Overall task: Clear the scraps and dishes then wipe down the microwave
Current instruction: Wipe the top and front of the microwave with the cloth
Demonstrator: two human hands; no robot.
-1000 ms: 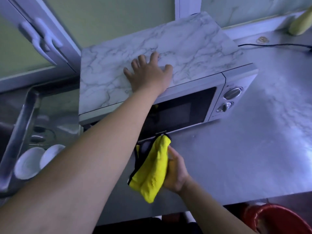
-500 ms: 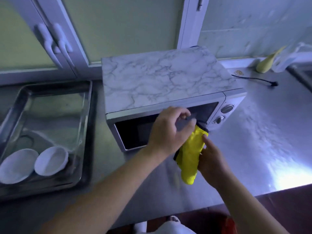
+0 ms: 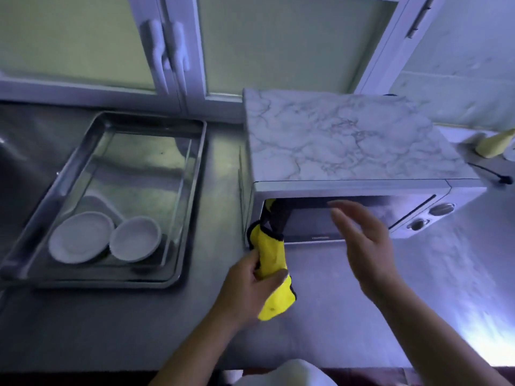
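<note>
Head cam view, and your fuzzy yellow cleaning cloth with the black stitched edge [image 3: 274, 263] is right at the lower left corner of the microwave front. It hangs bunched and floppy, and its top end reaches up along the left edge of the door. Your left hand [image 3: 248, 285] has it clamped between curled fingers and thumb around the middle. Your right hand [image 3: 365, 246] holds nothing, with the fingers straight and spread in front of the door. I can't tell if it's actually touching.

The boxy white microwave with the grey-veined marble-look top [image 3: 348, 143] sits on a dull brushed-metal counter [image 3: 348, 316]. The door is closed, with a dark glossy glass window [image 3: 312, 224]. There are two round silver knobs [image 3: 441, 208] stacked on the panel at the right end.

Just left of the microwave sits one shiny rectangular steel tray with a raised rim [image 3: 111, 282]. Inside it are two round white dishes, a wider shallow one [image 3: 80, 236] and a smaller one [image 3: 135, 238], touching side by side at the near end.

Behind everything are pale panelled cabinet doors with two chunky white handles [image 3: 167, 48] next to each other. A thin black cord [image 3: 490, 174] lies on the counter past the microwave's right side, near a blurry yellowish tapered thing [image 3: 493, 143].
</note>
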